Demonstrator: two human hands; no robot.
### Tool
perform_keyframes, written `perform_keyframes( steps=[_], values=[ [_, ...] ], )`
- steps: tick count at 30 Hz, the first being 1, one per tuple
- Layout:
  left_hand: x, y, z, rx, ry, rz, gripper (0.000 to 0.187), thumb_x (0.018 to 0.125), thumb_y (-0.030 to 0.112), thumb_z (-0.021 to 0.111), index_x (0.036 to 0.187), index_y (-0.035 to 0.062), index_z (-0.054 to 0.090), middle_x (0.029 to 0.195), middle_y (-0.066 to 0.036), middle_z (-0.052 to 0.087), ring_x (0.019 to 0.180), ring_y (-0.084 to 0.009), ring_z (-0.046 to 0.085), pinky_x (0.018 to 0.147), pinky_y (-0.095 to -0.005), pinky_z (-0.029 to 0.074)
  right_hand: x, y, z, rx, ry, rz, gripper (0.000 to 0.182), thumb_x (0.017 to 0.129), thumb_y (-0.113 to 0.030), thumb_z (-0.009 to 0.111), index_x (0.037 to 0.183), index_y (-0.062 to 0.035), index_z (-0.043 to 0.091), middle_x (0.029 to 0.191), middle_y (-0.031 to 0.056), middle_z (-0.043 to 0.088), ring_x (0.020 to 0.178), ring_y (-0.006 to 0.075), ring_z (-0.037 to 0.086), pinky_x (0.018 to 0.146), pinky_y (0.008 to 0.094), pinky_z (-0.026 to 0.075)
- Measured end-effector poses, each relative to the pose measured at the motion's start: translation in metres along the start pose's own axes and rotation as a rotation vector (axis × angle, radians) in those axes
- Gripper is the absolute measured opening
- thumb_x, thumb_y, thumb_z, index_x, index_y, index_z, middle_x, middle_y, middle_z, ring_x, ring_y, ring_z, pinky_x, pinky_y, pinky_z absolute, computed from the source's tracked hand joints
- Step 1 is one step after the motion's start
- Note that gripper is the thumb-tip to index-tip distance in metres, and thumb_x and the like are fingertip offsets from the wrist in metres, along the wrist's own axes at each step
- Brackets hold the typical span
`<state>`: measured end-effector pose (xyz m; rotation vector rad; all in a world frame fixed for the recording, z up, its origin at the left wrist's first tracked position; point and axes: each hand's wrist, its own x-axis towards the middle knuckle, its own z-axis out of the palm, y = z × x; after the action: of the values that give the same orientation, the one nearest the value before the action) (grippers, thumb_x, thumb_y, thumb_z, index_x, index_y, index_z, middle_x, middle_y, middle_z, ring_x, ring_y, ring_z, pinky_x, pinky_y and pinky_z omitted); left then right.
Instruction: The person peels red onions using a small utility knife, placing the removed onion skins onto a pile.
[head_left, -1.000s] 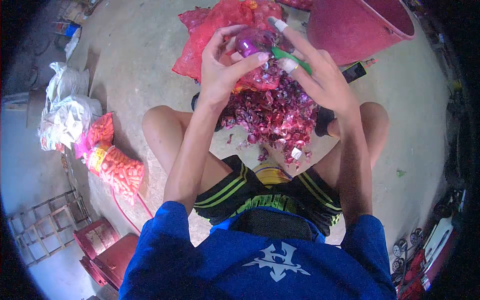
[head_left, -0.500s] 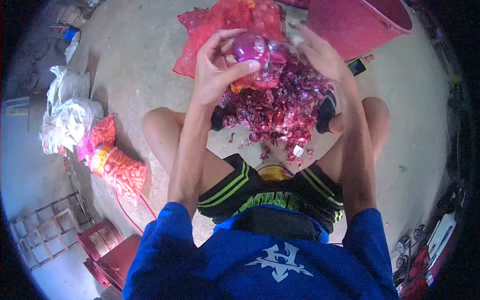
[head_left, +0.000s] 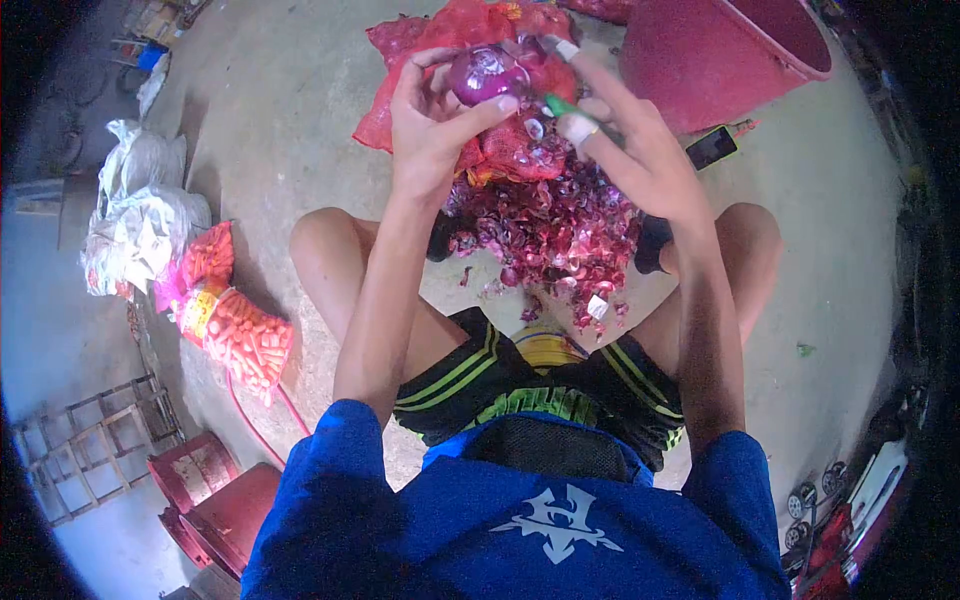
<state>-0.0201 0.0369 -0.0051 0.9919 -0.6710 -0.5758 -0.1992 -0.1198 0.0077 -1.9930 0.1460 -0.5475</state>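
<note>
My left hand (head_left: 432, 125) holds a shiny purple onion (head_left: 487, 76) between thumb and fingers. To its right, my right hand (head_left: 630, 140) has light wrappings on its thumb and index fingertip, and a small tool with a green handle (head_left: 562, 105) sits in its grip; the tool's far end cannot be made out. Below both hands lies a heap of purple onion skins (head_left: 560, 230) between the feet. A red mesh sack (head_left: 380, 112) with onions rests just beyond the hands.
A large red tub (head_left: 690, 65) stands at the upper right, with a phone (head_left: 712, 148) on the floor beside it. At the left are white sacks (head_left: 150, 235) and a bag of orange pieces (head_left: 245, 340). Red plastic furniture (head_left: 235, 510) stands lower left.
The onion has moved slightly left and up and turned in my left hand. My right hand has come down, and the green handle now shows in it.
</note>
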Motion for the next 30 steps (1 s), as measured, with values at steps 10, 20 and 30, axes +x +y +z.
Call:
perform_keyframes(
  steps=[10,20,30],
  values=[
    [-0.001,0.004,0.009,0.096,-0.047,-0.007,0.071,0.073,-0.007,0.090,0.132,0.0006,0.052,0.124,-0.014,0.067,0.111,-0.0213,0.070,0.099,-0.0360,0.060,0.002,0.007,-0.003,-0.259,0.130,-0.065,0.066,0.101,-0.023,0.062,0.162,-0.0181,0.040,0.087,0.0180,0.073,0.068,0.0359,0.066,0.071,0.0429,0.052],
    [0.000,0.002,0.010,0.027,-0.009,-0.005,0.071,0.074,-0.009,0.088,0.134,-0.0005,0.051,0.124,-0.014,0.067,0.112,-0.0216,0.070,0.099,-0.0360,0.060,0.004,-0.001,-0.001,0.060,-0.047,-0.006,0.063,0.102,-0.020,0.061,0.161,-0.0126,0.042,0.111,0.0163,0.077,0.093,0.0221,0.074,0.088,0.0384,0.055],
    [-0.001,-0.008,0.009,-0.100,-0.073,-0.026,0.073,0.077,-0.007,0.086,0.141,-0.0017,0.050,0.129,-0.015,0.065,0.116,-0.0233,0.068,0.104,-0.0384,0.056,0.018,0.013,0.017,0.051,0.194,-0.061,0.041,0.107,-0.020,0.057,0.147,-0.0107,0.061,0.128,0.0112,0.074,0.108,0.0178,0.070,0.096,0.0339,0.053]
  ],
)
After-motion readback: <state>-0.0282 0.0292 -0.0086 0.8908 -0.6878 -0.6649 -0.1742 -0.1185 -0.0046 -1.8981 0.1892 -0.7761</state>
